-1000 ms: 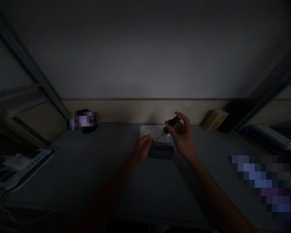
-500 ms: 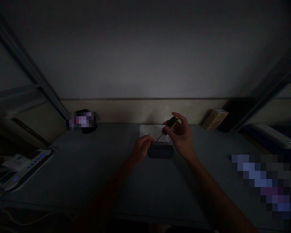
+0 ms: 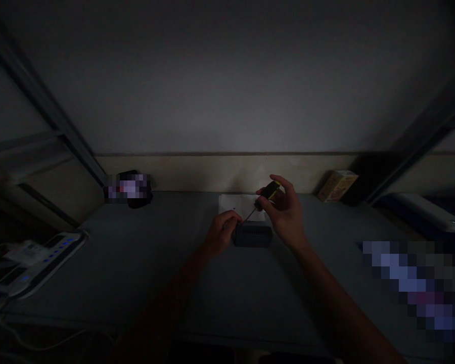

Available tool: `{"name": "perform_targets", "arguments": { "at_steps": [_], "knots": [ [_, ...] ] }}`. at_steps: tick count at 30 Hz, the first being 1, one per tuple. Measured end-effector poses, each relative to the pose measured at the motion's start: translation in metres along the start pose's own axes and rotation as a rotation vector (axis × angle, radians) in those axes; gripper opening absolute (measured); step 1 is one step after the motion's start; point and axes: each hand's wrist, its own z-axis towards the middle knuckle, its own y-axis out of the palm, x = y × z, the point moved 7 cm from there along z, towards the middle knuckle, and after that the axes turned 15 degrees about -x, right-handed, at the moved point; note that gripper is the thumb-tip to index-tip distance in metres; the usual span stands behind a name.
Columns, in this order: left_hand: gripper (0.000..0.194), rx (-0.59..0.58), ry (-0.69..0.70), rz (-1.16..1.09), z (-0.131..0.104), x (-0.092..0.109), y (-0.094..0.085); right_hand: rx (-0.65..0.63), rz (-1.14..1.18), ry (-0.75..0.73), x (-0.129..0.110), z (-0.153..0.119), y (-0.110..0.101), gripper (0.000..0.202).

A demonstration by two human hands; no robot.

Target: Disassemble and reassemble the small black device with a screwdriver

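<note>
My right hand [image 3: 288, 217] is closed round the yellow and black handle of a screwdriver [image 3: 269, 191]. Its thin shaft slants down to the left, and the tip ends at the fingers of my left hand [image 3: 220, 232]. Those fingers are bent and closed on the left end of a small dark box-shaped device [image 3: 253, 236] with a row of slots along its upper side. Whether the tip touches the device is hidden by my left fingertips. Behind the device lies a white sheet of paper [image 3: 227, 202] with a small dark speck on it.
On the grey table [image 3: 155, 263] a white power strip [image 3: 56, 258] with blue lights and cables lies at the left. A yellowish box [image 3: 338, 186] leans near the wall at the back right. Blurred-out items [image 3: 129, 188] sit back left and at the right.
Both hands, the screwdriver and the device hold nearly the same places. The view has shifted very slightly.
</note>
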Motion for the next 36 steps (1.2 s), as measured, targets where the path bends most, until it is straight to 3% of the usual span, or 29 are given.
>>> {"name": "perform_targets", "arguments": {
  "at_steps": [11, 36],
  "knots": [
    [0.039, 0.0, 0.029, -0.01, 0.0005, 0.0093, -0.0001, 0.006, 0.036, 0.009, 0.0024, 0.0001, -0.0008, 0.057],
    [0.024, 0.005, 0.028, 0.018, 0.0003, 0.0056, 0.0028, 0.01, 0.037, 0.012, 0.0028, -0.0002, 0.0004, 0.056]
  ]
}}
